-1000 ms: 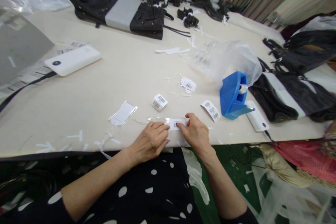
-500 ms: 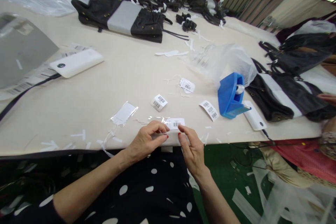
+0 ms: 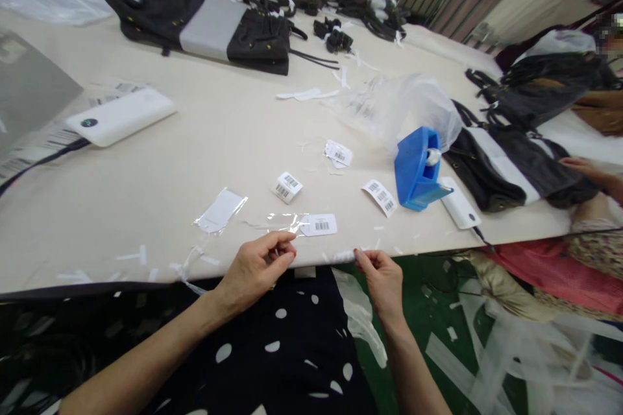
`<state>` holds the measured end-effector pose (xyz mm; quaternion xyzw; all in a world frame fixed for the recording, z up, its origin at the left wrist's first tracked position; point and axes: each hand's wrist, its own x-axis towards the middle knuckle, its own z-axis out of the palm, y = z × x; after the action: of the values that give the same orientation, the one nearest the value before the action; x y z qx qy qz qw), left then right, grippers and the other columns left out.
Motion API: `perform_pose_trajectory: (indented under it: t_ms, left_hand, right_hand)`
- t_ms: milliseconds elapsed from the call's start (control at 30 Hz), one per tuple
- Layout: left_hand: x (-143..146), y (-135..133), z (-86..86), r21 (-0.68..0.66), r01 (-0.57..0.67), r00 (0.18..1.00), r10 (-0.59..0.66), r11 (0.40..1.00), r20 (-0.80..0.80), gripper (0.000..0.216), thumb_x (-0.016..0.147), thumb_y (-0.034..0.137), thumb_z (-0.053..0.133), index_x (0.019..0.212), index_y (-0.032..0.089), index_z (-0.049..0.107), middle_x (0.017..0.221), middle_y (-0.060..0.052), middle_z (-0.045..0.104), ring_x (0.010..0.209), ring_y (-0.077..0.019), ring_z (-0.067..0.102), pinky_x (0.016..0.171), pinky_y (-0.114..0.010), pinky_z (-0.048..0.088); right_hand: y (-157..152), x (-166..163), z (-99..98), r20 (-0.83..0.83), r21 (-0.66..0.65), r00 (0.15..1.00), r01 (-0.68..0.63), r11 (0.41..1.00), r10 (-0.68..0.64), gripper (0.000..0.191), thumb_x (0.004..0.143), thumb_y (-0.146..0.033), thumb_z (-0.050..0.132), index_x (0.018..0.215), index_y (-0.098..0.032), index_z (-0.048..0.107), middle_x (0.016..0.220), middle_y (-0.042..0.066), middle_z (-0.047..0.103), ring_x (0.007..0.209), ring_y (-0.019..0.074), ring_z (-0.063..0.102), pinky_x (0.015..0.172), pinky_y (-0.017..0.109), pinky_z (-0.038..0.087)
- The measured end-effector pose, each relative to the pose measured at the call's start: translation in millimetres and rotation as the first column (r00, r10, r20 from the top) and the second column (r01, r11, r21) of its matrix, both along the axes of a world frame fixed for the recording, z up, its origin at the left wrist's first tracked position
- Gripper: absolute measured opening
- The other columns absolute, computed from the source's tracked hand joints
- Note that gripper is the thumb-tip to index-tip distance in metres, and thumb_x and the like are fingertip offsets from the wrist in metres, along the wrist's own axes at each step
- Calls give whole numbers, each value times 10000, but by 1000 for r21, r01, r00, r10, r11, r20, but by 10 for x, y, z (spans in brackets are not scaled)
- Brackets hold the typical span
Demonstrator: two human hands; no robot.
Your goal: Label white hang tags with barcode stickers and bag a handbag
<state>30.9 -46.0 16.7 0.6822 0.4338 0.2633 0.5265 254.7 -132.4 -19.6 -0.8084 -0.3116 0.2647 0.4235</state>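
My left hand (image 3: 257,264) hovers at the table's front edge, fingers curled and thumb tip close to a fingertip; whatever it may hold is hidden. To its right, my right hand (image 3: 382,279) pinches the end of a small, blurred white strip (image 3: 342,256). Just beyond both hands lies a white barcode tag (image 3: 321,225), its left end by a clear plastic sleeve (image 3: 280,223). A tag in a clear sleeve (image 3: 221,211) lies to the left. Folded barcode stickers (image 3: 287,188) and a curved barcode sticker strip (image 3: 379,198) lie farther back.
A blue tape dispenser (image 3: 413,168) stands at right, beside a white device (image 3: 460,204) with a cord. More tags (image 3: 338,154) and a clear plastic bag (image 3: 396,110) lie behind. Another white device (image 3: 121,118) is at left. Dark handbags (image 3: 204,29) line the back; co-workers sit around.
My hands have moved apart, the right one shifting right and closing on the white strip. The barcode tag now shows fully. The whole view has shifted slightly.
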Motion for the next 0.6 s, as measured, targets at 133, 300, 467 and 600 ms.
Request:
perform_pose_trajectory:
  t_ms: [133, 300, 467, 600]
  left_hand:
    - [17, 15, -15, 42, 33, 999, -32, 999, -23, 263, 778, 288, 532, 982, 140, 606, 775, -17, 649, 696, -131, 595, 649, -243, 479]
    - [5, 292, 48, 324, -141, 976, 186, 936, -112, 223, 797, 278, 509, 956, 160, 612, 829, -25, 645, 733, -146, 587, 704, -272, 479]
    - [99, 710, 25, 580, -158, 869, 391, 799, -302, 348, 750, 282, 563, 1063, 132, 544, 1076, -108, 589, 1011, -250, 515, 871, -390, 422]
    - [301, 820, -66, 588, -75, 769, 422, 805, -480, 567, 695, 384, 629, 1160, 110, 455, 1139, -159, 535, 1074, -317, 457, 866, -452, 384]
  right_hand:
    - [-54, 187, -131, 108, -117, 993, 59, 991, -46, 433, 616, -549, 664, 502, -163, 503, 443, -25, 497, 448, 105, 427, 484, 237, 339]
    - [-186, 242, -280, -62, 2, 984, 168, 986, -168, 433, 702, -573, 565, 599, -154, 532, 496, -15, 518, 468, 109, 452, 465, 226, 353]
    - [-248, 181, -227, 73, 220, 939, 314, 923, -337, 356, 757, -506, 541, 790, -153, 575, 632, -12, 541, 568, 114, 491, 555, 233, 404]
    - [-176, 34, -83, 211, 319, 937, 204, 926, -279, 333, 743, -427, 602, 933, -155, 572, 850, 48, 589, 748, 161, 553, 713, 294, 436]
